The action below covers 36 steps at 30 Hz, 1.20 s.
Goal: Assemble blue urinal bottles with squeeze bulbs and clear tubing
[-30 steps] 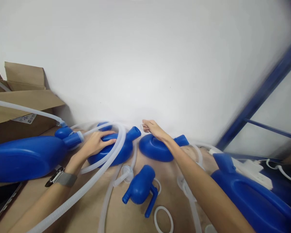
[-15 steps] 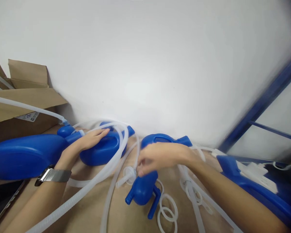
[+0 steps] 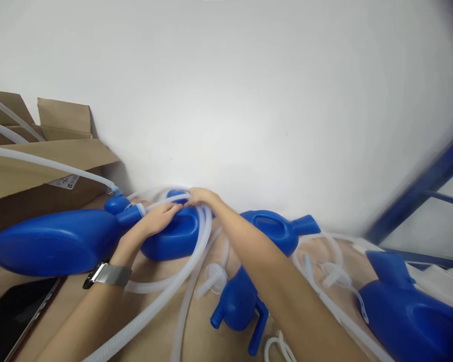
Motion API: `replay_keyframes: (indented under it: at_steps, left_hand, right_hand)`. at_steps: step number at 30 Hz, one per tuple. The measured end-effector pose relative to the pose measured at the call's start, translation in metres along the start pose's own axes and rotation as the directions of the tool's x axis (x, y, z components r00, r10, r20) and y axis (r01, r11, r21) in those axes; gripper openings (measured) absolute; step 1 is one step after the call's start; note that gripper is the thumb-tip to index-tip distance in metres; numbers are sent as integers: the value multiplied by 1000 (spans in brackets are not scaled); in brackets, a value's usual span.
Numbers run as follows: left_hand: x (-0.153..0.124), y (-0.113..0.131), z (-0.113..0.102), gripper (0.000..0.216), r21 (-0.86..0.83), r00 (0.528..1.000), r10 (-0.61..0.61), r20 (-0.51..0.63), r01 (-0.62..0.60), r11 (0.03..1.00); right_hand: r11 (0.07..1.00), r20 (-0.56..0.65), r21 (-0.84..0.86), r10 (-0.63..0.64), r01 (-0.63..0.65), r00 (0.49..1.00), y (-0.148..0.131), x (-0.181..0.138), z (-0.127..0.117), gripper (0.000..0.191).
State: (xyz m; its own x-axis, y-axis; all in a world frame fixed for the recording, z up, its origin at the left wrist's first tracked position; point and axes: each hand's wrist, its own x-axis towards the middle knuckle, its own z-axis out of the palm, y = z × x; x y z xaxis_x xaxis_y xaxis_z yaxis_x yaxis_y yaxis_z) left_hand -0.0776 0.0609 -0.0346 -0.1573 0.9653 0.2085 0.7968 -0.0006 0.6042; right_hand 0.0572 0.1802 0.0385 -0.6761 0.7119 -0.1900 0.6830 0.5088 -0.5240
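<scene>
My left hand [image 3: 160,219] grips the top of a blue plastic bottle [image 3: 171,244] with a loop handle, fingers together and partly hidden behind it. My right hand [image 3: 203,197] is closed around a translucent white corrugated tube [image 3: 202,236], close beside the left fingertips. That tube arches over the bottle and drops toward the near edge. Below the right forearm lie a small blue spouted piece [image 3: 237,304] and a clear funnel-like connector [image 3: 213,279]. Another blue bottle [image 3: 81,241] lies on its side, left of the left hand.
An open cardboard box [image 3: 53,156] with tubes stands at the left, a dark tablet-like slab [image 3: 18,311] below. More blue bottles lie at right: one by the wall [image 3: 268,226], another nearer [image 3: 411,311]. A white wall rises behind, and a blue metal frame [image 3: 419,196] slants at right.
My right hand has moved left and away from me, from above the small blue piece to the tube beside my left hand. My left hand stays on the bottle. The view has shifted slightly.
</scene>
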Motion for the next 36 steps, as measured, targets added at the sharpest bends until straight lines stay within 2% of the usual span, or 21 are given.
replay_keyframes:
  at_steps: [3, 6, 8, 9, 10, 11, 13, 14, 16, 17, 19, 21, 23, 25, 28, 30, 33, 36]
  left_hand:
    - [0, 1, 1, 64, 14, 1000, 16, 7, -16, 1000]
    - [0, 1, 2, 66, 44, 1000, -1, -14, 2, 999]
    - [0, 2, 4, 66, 68, 1000, -7, -31, 9, 998]
    - [0, 3, 5, 65, 82, 999, -4, -37, 7, 997]
    - [0, 4, 5, 65, 98, 999, 0, -44, 4, 995]
    - [-1, 5, 5, 64, 115, 999, 6, -52, 0, 993]
    - [-3, 11, 5, 63, 158, 997, 11, -74, 1, 988]
    - [-6, 15, 3, 61, 185, 996, 6, -91, 11, 983]
    - [-14, 30, -1, 56, 252, 990, -18, -138, 53, 966]
    - [-19, 40, -5, 54, 289, 986, -32, -165, 79, 954]
    - [-30, 66, -12, 49, 346, 974, -25, -224, 103, 933]
    - [-41, 96, -18, 50, 345, 953, 66, -297, 42, 938]
    - [-50, 125, -18, 61, 146, 918, 165, -360, -119, 982]
    - [-55, 147, -13, 75, -110, 914, 156, -375, -211, 971]
    - [-58, 163, 1, 79, -422, 965, 125, -230, -215, 881]
    - [-58, 170, 10, 72, -556, 979, 142, -145, -199, 807]
    - [-59, 184, 19, 56, -604, 963, 178, -201, -265, 751]
    - [-61, 201, 24, 49, -451, 923, 246, -294, -361, 816]
  right_hand:
    - [982, 31, 187, -39, 32, 999, 3, -5, 0, 23]
    - [920, 51, 385, -100, 72, 994, 6, -20, -18, 44]
    - [793, 17, 602, -134, 96, 991, 10, -34, -37, 59]
    - [704, -36, 700, -133, 120, 991, 13, -43, -46, 61]
    - [631, -113, 760, -107, 155, 988, 15, -55, -55, 58]
    - [596, -200, 777, -74, 204, 977, 18, -68, -63, 49]
    - [612, -304, 742, -55, 273, 951, 26, -102, -75, 30]
    - [627, -333, 720, -65, 298, 941, 31, -122, -79, 41]
    - [731, -404, 593, -94, 339, 910, 42, -163, -80, 76]
    - [772, -444, 544, -66, 327, 894, 48, -182, -78, 80]
    - [808, -544, 479, -34, 343, 838, 60, -215, -68, 65]
    - [780, -588, 491, -31, 388, 808, 73, -240, -54, 55]
    - [719, -585, 546, -41, 431, 810, 85, -256, -37, 53]
    - [663, -554, 596, -69, 453, 830, 96, -269, -22, 52]
    - [629, -503, 621, -137, 468, 853, 114, -285, -10, 48]
    - [665, -484, 590, -163, 458, 860, 124, -295, -8, 46]
    - [797, -477, 460, -150, 392, 866, 132, -304, -9, 41]
    - [840, -570, 400, -86, 368, 817, 126, -306, -6, 41]
